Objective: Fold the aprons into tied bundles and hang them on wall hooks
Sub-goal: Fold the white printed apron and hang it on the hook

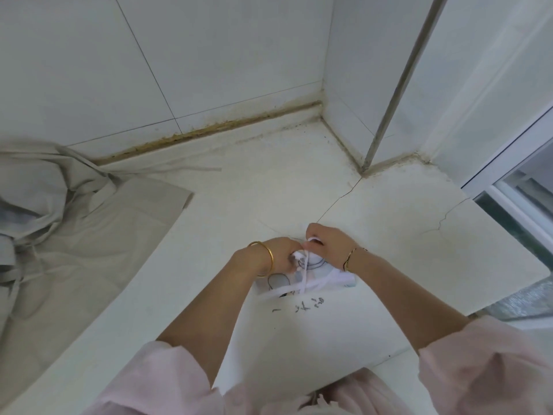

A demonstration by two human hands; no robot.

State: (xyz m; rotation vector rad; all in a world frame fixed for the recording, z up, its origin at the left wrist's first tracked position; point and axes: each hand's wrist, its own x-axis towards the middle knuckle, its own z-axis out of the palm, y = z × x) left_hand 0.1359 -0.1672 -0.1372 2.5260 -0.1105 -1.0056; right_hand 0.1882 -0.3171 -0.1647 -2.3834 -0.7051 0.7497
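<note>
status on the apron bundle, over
Left hand and right hand pinching white strap. Folded printed apron mid-tie. Beige apron unfolded at left, not in the way.

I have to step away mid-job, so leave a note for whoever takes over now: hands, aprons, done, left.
Left hand: grip on the white apron bundle, holding it down on the counter.
Right hand: pinches the white strap above the bundle.
Grey apron: unfolded, crumpled at the counter's left.
Done: white apron folded, strap wrapped round it.
Left: finish the knot, bundle the grey apron, hang both; no hooks in view.
</note>
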